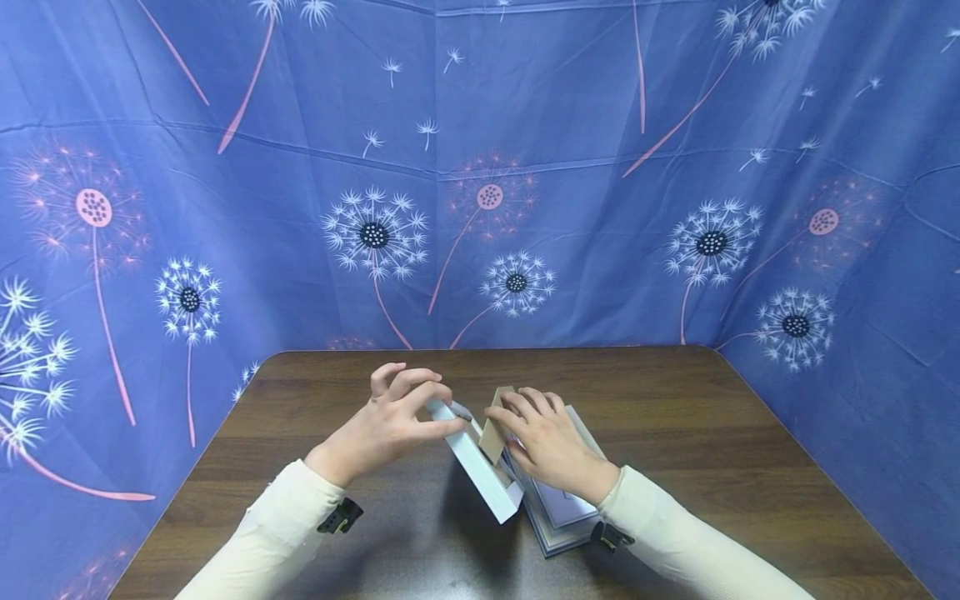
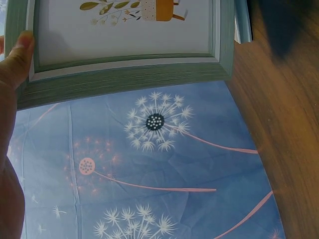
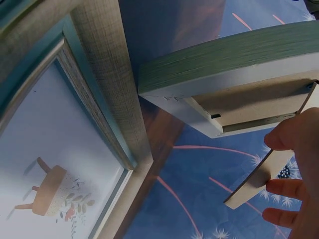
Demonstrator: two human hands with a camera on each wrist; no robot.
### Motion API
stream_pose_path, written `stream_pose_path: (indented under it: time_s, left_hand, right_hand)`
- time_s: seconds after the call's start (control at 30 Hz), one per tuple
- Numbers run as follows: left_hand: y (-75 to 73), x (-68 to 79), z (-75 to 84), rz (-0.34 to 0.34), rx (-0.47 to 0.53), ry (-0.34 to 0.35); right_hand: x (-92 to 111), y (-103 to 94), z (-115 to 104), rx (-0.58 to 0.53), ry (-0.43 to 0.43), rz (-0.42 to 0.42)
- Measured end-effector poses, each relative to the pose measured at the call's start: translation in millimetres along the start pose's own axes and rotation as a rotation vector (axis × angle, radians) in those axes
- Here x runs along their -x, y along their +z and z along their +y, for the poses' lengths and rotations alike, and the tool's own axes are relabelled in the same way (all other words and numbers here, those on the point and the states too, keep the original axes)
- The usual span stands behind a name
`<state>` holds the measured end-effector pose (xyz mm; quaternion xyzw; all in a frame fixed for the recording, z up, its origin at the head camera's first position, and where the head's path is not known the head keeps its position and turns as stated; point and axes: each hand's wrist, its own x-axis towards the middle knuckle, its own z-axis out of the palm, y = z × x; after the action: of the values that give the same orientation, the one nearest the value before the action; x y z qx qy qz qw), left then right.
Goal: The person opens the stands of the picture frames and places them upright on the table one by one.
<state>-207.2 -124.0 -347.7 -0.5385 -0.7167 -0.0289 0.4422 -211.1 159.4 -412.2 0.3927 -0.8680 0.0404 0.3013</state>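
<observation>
A green-fronted picture frame [image 1: 480,477] with white sides is tilted up off the table, and my left hand [image 1: 386,427] pinches its edge between thumb and fingers. Its front shows a print of a potted plant behind the green border [image 2: 129,85] in the left wrist view. At the frame's back, a flat brown stand [image 1: 492,439] juts out. My right hand [image 1: 551,442] pinches this stand [image 3: 251,186], thumb on one side and fingers on the other. The recessed brown backing [image 3: 259,104] shows in the right wrist view.
More picture frames lie stacked [image 1: 558,531] under and beside my right hand. The top one [image 3: 104,64] also holds a potted plant print. Everything is on a dark wooden table [image 1: 645,383], with a blue dandelion-print cloth [image 1: 592,208] hanging behind and at the sides.
</observation>
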Motion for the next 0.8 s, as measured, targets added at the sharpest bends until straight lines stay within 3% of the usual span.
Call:
stream_pose_path:
  time_s: [0.8]
  left_hand:
    - [0.3, 1.7, -0.9, 0.003, -0.011, 0.006]
  right_hand:
    - [0.4, 0.6, 1.9, 0.053, -0.004, 0.046]
